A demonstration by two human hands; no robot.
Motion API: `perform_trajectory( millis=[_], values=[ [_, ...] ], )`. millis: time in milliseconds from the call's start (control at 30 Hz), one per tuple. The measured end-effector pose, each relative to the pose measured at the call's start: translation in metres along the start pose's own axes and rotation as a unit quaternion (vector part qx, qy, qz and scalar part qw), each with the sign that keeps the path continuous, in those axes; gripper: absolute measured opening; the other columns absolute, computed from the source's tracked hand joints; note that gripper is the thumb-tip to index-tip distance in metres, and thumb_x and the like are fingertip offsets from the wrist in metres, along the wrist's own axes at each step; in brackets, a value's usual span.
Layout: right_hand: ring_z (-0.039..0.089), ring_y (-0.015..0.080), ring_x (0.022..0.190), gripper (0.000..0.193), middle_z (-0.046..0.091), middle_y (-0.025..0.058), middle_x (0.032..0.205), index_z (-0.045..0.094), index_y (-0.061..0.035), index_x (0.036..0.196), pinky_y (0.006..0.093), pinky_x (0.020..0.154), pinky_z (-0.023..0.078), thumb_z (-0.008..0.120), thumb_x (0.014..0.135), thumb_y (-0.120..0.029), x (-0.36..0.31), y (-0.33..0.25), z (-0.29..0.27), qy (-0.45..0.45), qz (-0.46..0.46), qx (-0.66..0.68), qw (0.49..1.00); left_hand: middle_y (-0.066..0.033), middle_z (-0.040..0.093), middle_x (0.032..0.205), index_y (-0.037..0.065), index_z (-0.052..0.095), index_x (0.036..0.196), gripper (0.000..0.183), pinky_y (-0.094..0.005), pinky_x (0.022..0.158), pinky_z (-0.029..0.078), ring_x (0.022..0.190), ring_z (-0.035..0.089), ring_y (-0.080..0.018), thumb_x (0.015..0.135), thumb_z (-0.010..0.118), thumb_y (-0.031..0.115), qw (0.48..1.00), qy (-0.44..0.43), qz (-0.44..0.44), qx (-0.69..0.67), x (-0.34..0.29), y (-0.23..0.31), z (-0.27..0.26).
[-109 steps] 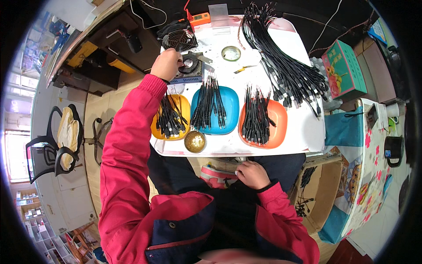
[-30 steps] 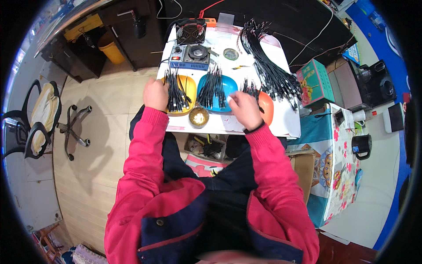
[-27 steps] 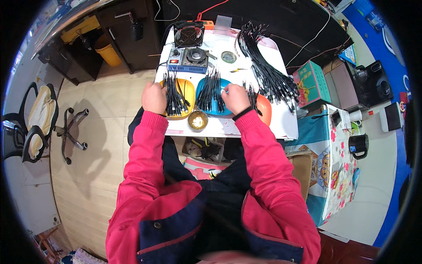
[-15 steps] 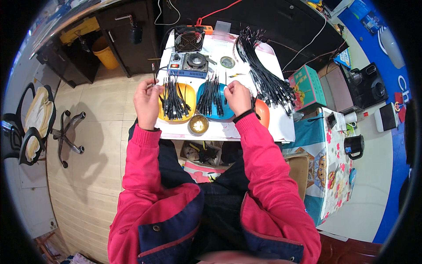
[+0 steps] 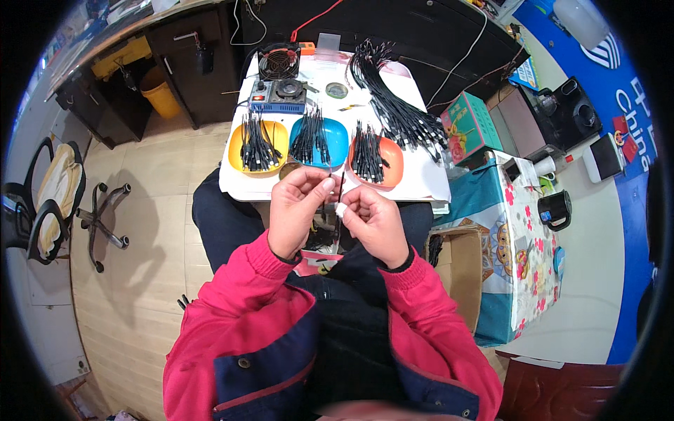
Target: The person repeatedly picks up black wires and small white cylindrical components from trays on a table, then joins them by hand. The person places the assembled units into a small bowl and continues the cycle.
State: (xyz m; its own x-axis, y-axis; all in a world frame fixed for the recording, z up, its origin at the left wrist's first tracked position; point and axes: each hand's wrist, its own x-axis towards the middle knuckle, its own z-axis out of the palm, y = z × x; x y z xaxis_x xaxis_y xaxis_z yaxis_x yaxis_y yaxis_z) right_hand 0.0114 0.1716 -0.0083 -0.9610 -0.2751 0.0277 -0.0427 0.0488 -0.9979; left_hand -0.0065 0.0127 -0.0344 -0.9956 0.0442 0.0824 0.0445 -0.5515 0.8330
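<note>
My left hand (image 5: 300, 209) and my right hand (image 5: 375, 223) are close together, just off the table's near edge. The left thumb and fingers pinch a thin dark cable (image 5: 331, 172), mostly hidden by the fingers. A slim black cable (image 5: 342, 184) stands up from the right hand's pinch, and a white wrap (image 5: 341, 210) shows at those fingertips. Beyond my hands lie a yellow tray (image 5: 278, 132), a blue tray (image 5: 338, 135) and an orange tray (image 5: 394, 163), each with a bunch of short black cables. A small bowl (image 5: 286, 169) is partly hidden behind my left hand.
A blue soldering pot unit (image 5: 278, 107) and a black fan (image 5: 278, 63) stand at the table's back left. Long black cables (image 5: 400, 105) lie in a large bundle at right. A round tin (image 5: 336, 90) sits between. An open cardboard box (image 5: 456, 281) stands beside my right leg.
Both hands have drawn back from the yellow and blue trays to in front of the table and come together, holding cables. My view has shifted, now showing the orange tray fully.
</note>
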Motion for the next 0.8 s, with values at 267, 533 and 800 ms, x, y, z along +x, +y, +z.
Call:
perform_trajectory(
  millis=[267, 533, 800],
  values=[
    [0.053, 0.0012, 0.066, 0.007, 0.059, -0.0016, 0.081, 0.057, 0.0014, 0.095, 0.0171, 0.058, 0.043, 0.061, 0.091, -0.002, -0.017, 0.006, -0.001, -0.014, -0.044, -0.069, 0.997, -0.0152, 0.068, 0.109, -0.003, 0.063, 0.099, 0.008, -0.0288, 0.084, 0.054, 0.099, 0.066, -0.0188, 0.093, 0.058, -0.001, 0.998, -0.047, -0.006, -0.039, -0.02, 0.008, 0.012],
    [0.058, 0.0044, 0.072, 0.011, 0.063, 0.0005, 0.084, 0.059, 0.001, 0.103, 0.0196, 0.065, 0.048, 0.059, 0.092, -0.001, -0.018, -0.017, -0.021, 0.062, -0.087, 0.003, 0.994, -0.0096, 0.068, 0.098, -0.004, 0.062, 0.103, 0.011, -0.0245, 0.074, 0.054, 0.082, 0.067, -0.0137, 0.095, 0.057, 0.002, 0.991, -0.127, 0.007, 0.046, -0.029, 0.008, 0.013],
    [0.06, 0.0069, 0.076, 0.014, 0.064, 0.0031, 0.091, 0.059, 0.0002, 0.106, 0.0195, 0.065, 0.047, 0.063, 0.093, -0.005, -0.012, -0.005, -0.03, -0.013, -0.081, 0.15, 0.985, -0.0102, 0.068, 0.088, -0.002, 0.058, 0.104, 0.01, -0.0178, 0.056, 0.04, 0.063, 0.05, -0.0056, 0.096, 0.056, 0.003, 0.988, -0.146, -0.042, -0.03, -0.032, 0.008, 0.015]
  ],
)
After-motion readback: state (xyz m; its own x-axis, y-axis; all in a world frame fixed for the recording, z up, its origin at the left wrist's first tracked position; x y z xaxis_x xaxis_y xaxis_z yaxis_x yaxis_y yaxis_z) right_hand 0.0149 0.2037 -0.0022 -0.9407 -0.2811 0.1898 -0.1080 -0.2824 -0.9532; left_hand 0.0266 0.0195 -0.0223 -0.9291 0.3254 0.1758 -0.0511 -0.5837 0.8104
